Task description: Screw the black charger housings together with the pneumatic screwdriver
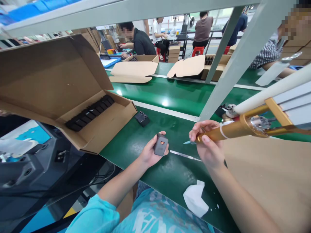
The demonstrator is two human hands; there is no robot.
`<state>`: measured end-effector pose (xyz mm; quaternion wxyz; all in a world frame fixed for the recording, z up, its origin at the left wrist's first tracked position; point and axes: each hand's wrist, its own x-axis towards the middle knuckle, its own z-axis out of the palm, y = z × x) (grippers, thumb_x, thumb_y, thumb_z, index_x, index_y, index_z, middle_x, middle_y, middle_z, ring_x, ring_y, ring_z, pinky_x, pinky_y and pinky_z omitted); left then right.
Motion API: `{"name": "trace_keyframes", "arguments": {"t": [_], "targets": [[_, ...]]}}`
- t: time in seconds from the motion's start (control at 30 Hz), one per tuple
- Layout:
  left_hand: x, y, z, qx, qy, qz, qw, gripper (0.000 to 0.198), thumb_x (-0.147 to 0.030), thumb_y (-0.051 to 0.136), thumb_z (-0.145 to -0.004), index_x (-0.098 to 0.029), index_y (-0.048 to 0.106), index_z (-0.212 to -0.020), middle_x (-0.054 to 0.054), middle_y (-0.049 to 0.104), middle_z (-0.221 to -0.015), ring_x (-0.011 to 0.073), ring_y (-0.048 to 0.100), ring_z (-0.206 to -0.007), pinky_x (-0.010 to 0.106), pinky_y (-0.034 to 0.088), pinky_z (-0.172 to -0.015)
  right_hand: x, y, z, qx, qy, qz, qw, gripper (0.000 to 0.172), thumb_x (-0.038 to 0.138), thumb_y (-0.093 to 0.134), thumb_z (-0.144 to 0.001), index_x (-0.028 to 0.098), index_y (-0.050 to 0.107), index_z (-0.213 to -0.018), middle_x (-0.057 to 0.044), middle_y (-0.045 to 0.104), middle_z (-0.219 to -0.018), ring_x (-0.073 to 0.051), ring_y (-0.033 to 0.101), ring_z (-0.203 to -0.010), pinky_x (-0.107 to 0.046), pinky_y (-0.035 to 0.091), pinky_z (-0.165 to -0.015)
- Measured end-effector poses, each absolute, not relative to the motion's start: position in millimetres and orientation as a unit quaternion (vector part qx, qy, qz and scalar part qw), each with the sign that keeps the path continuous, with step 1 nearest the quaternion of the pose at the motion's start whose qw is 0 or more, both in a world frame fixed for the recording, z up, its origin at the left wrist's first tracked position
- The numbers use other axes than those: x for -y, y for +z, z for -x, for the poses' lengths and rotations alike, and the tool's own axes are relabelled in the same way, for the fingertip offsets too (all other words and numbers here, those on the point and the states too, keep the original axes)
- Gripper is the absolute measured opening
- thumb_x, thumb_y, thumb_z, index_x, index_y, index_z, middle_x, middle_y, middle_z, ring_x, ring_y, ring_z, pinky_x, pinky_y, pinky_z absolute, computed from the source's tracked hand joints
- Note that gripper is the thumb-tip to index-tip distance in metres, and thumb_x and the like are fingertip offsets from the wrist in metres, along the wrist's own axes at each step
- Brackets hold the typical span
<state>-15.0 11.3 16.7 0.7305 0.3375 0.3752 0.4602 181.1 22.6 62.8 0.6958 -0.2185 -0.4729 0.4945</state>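
My left hand [148, 152] is closed around a black power adapter [160, 149], whose face with an orange USB port is turned up. In my right hand [212, 152] is a gold glue dispenser [228, 130], fingers wrapped near its front end. Its thin pale-blue nozzle [187, 142] points left toward the adapter, apart from it. Between the hands, a narrow metal strip [184, 155] lies on the green bench [170, 178]. Another black adapter [142, 118] rests on the bench beyond my left hand.
At left stands an open cardboard box [116, 118] with a row of black adapters [89, 113]. A crumpled white tissue [196, 199] lies near the front edge, and brown cardboard [267, 174] at right. A grey metal frame [225, 71] crosses above; co-workers sit beyond the green belt [155, 94].
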Motion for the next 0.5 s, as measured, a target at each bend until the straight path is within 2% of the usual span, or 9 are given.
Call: {"name": "trace_keyframes", "arguments": {"t": [0.27, 0.37, 0.5], "targets": [[-3.9, 26.3, 16.1, -0.307, 0.480, -0.322, 0.756, 0.060, -0.064, 0.068, -0.070, -0.025, 0.049, -0.111, -0.001, 0.049, -0.073, 0.0112, 0.045, -0.055, 0.027, 0.036, -0.051, -22.4, 63.2, -182.7, 0.477, 0.491, 0.218, 0.696, 0.026, 0.031, 0.068, -0.079, 0.026, 0.062, -0.104, -0.002, 0.061, -0.090, -0.014, 0.058, -0.061, -0.033, 0.045, -0.059], [-1.8, 25.3, 14.2, -0.340, 0.490, -0.313, 0.739, 0.054, -0.062, 0.065, -0.076, -0.026, 0.050, -0.112, 0.000, 0.053, -0.077, 0.0134, 0.051, -0.061, 0.028, 0.042, -0.055, -22.5, 62.7, -182.9, 0.478, 0.485, 0.228, 0.696, 0.026, 0.033, 0.069, -0.078, 0.027, 0.062, -0.103, -0.001, 0.062, -0.089, -0.014, 0.057, -0.060, -0.033, 0.045, -0.058], [-0.3, 26.7, 7.3, -0.394, 0.521, -0.226, 0.723, 0.038, -0.054, 0.059, -0.086, -0.024, 0.054, -0.110, 0.004, 0.061, -0.091, 0.0156, 0.058, -0.074, 0.028, 0.046, -0.060, -22.5, 62.0, -183.3, 0.478, 0.484, 0.229, 0.696, 0.026, 0.033, 0.069, -0.078, 0.028, 0.061, -0.103, -0.001, 0.062, -0.088, -0.014, 0.057, -0.060, -0.033, 0.044, -0.057]]}}
